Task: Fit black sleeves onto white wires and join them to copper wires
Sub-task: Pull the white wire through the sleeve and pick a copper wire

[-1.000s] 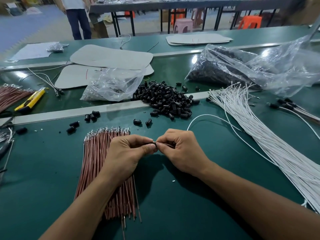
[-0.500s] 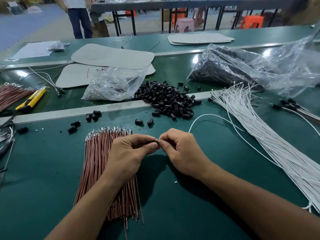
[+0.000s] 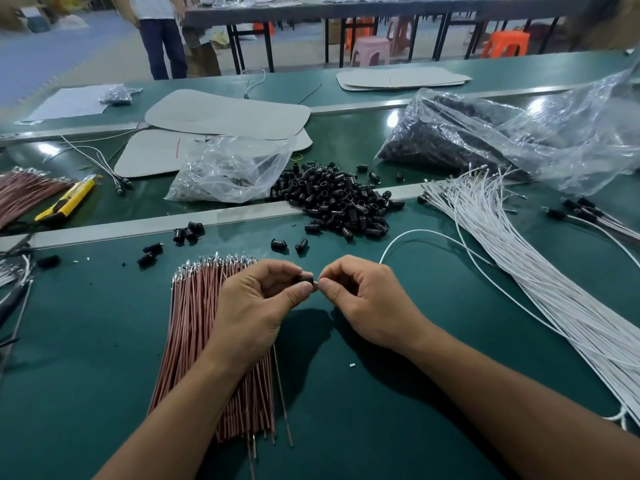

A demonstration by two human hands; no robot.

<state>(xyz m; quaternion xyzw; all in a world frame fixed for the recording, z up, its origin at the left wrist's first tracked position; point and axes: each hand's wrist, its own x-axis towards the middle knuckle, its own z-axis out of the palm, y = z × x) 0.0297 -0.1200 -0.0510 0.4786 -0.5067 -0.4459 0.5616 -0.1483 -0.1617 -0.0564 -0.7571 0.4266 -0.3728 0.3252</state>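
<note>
Black sleeve (image 3: 306,280) pinched in curled fingertips of left hand (image 3: 256,306), white wire (image 3: 433,233) end pinched by right hand (image 3: 367,299); judged liable to buckle if pushed off-axis.

Yellow utility knife (image 3: 65,202) is lying at left on green table (image 3: 86,341); grey sheets (image 3: 225,114) are lying farther back; pink stool (image 3: 370,50) is standing beyond.

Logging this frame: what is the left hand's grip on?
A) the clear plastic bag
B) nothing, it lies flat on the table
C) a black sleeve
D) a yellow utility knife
C: the left hand pinches a black sleeve between thumb and fingers, facing the right hand, which pinches the end of a white wire.
</note>
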